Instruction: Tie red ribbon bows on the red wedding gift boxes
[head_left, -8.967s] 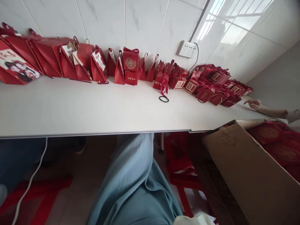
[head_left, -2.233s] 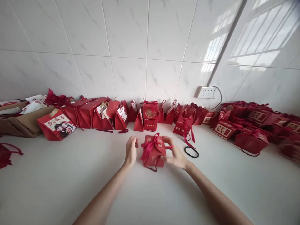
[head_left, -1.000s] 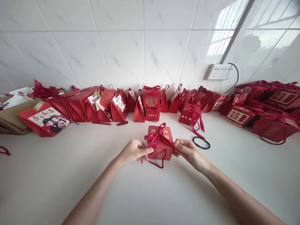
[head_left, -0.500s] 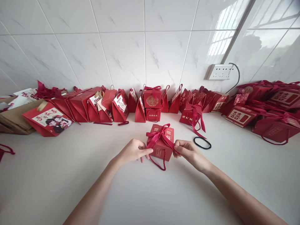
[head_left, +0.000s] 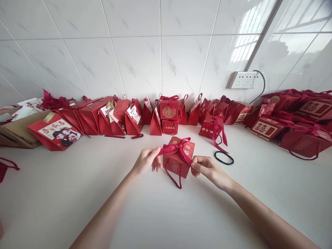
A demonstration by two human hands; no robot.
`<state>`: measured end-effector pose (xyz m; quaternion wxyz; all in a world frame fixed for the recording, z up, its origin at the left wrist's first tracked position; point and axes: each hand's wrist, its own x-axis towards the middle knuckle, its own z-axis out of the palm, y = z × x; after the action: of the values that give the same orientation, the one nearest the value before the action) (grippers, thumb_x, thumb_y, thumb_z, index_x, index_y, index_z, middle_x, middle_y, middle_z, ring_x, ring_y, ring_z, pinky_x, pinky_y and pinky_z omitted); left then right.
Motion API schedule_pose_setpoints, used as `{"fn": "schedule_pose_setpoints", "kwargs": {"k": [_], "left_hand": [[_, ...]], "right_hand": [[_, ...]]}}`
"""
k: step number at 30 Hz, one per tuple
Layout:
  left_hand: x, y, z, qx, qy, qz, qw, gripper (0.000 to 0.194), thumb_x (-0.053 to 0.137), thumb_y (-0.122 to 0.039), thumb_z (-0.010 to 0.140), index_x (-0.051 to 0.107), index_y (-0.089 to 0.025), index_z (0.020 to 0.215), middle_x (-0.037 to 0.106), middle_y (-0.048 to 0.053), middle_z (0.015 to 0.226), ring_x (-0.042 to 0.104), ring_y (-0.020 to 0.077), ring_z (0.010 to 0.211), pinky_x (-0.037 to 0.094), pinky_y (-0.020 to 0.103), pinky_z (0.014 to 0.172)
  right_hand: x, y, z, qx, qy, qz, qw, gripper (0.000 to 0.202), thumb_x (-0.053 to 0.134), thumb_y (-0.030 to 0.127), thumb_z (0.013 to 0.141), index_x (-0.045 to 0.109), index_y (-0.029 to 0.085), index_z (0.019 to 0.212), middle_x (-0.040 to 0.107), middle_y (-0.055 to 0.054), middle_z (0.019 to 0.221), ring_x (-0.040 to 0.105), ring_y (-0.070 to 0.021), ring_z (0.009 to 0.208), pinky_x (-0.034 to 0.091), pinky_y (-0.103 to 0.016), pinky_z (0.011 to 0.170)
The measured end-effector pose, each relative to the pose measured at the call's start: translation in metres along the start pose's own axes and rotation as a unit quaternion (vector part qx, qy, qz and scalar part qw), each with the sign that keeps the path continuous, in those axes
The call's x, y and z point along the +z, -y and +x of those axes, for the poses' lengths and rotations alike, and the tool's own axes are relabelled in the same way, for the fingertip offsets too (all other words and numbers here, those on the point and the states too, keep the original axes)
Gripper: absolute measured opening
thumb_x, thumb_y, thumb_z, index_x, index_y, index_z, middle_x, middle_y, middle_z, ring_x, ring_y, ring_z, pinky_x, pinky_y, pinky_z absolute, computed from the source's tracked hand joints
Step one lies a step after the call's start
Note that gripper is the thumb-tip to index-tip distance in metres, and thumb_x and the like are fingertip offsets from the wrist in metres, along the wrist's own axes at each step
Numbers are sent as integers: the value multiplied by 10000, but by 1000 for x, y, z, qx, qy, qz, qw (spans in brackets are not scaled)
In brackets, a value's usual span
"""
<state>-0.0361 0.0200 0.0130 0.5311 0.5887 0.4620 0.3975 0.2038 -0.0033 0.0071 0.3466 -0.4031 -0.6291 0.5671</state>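
Head view: the left hand [head_left: 146, 160] pinches one side of the red ribbon [head_left: 181, 146] between thumb and fingers; the right hand [head_left: 210, 170] grips the other side; the red box [head_left: 171, 166], wearing this ribbon, sits on the table [head_left: 155, 214] between both hands; a black band [head_left: 223, 163] lies near the right hand, on its outer side.
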Motion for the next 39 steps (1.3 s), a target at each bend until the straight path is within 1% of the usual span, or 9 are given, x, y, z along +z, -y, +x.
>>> {"fn": "schedule_pose_setpoints", "kwargs": {"k": [7, 10, 15, 21, 24, 28, 31, 36, 39], "left_hand": [[-5, 9, 8, -7, -57, 14, 998, 456, 558, -543, 766, 461, -155, 546, 591, 31, 523, 558, 121, 416, 375, 199, 375], [-9, 11, 9, -8, -62, 12, 998, 456, 571, -545, 751, 442, -159, 546, 588, 28, 519, 555, 121, 415, 376, 197, 373], [-17, 13, 13, -7, -105, 2, 994, 425, 585, -505, 731, 423, -165, 533, 566, 17, 488, 537, 113, 399, 372, 193, 369], [-22, 15, 17, -14, -193, -37, 980, 361, 576, -409, 712, 395, -177, 504, 520, -2, 451, 507, 106, 373, 367, 197, 363], [-22, 15, 17, -12, -234, -66, 970, 348, 570, -384, 709, 383, -183, 495, 495, -14, 437, 491, 104, 367, 368, 205, 364], [-26, 15, 19, 1, -287, -109, 952, 343, 586, -361, 688, 363, -190, 492, 459, -33, 421, 452, 91, 353, 358, 210, 365], [-33, 14, 20, 19, -335, -143, 931, 339, 578, -359, 685, 338, -195, 509, 429, -49, 428, 426, 77, 354, 338, 204, 368], [-42, 10, 20, 39, -390, -187, 901, 315, 575, -332, 670, 320, -199, 540, 382, -66, 438, 404, 64, 362, 315, 194, 376], [-43, 9, 21, 45, -409, -203, 888, 322, 593, -332, 641, 313, -200, 553, 359, -74, 446, 388, 62, 359, 299, 194, 370]], "right_hand": [[-8, -2, 3, -14, -34, 47, 998, 299, 598, 417, 747, 491, 185, 593, 549, -19, 630, 430, -137, 619, 347, -292, 634], [-14, -4, 7, -24, -73, 129, 989, 305, 611, 352, 702, 416, 197, 528, 459, 1, 574, 448, -151, 638, 383, -318, 688], [-29, -5, 12, -26, -153, 252, 955, 336, 598, 290, 647, 306, 209, 500, 233, 47, 501, 354, -129, 536, 440, -385, 750], [-47, 2, 6, -93, -218, 373, 897, 374, 523, 231, 593, 158, 188, 527, 87, 50, 500, 189, -112, 481, 413, -374, 645], [-52, 6, 2, -141, -239, 374, 885, 442, 537, 248, 616, 109, 172, 533, 64, 45, 499, 138, -108, 484, 396, -367, 635], [-59, 12, -3, -190, -267, 311, 892, 472, 548, 307, 654, 116, 165, 526, 58, 39, 488, 89, -106, 489, 389, -364, 627], [-67, 19, -7, -220, -286, 328, 873, 485, 564, 273, 633, 110, 163, 504, 38, 41, 488, 74, -107, 494, 372, -334, 602], [-77, 24, -14, -252, -263, 447, 817, 425, 575, 161, 589, 166, 171, 476, 71, 52, 457, 111, -92, 469, 332, -268, 512], [-79, 23, -15, -243, -209, 478, 818, 426, 590, 154, 597, 180, 179, 484, 92, 65, 433, 94, -75, 445, 297, -205, 408]]}}
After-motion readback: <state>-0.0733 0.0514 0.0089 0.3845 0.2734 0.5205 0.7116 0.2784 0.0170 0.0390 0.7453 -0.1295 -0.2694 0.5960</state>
